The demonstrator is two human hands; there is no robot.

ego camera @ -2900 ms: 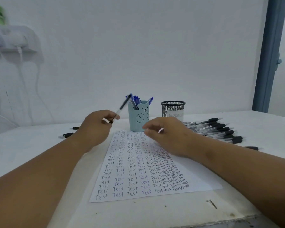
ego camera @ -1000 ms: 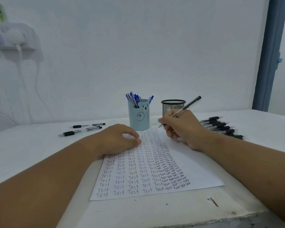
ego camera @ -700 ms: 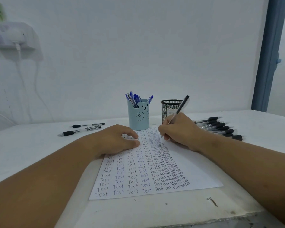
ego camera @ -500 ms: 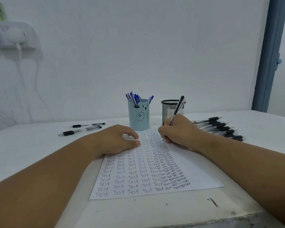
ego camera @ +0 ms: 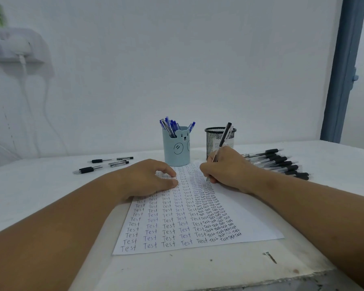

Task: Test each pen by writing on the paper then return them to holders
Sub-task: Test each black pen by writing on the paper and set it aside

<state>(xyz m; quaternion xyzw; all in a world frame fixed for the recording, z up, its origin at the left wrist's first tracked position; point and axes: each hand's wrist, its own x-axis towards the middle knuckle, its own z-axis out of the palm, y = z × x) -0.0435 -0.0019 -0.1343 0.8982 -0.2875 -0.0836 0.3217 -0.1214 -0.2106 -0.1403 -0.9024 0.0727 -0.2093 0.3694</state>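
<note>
Black pen, slim w/ clear barrel, is pinched in curled fingers of right hand; tip is set on upper-right part of paper, a flat white sheet packed w/ handwritten "Test" rows. Left hand is laid on sheet's upper-left, fingers loosely curled, nothing held. Just behind hands: smooth pale-blue bear-face holder w/ blue pens, and black wire-mesh holder. Black pens are piled right of writing hand; a few loose pens lie far left on matte white table.
</note>
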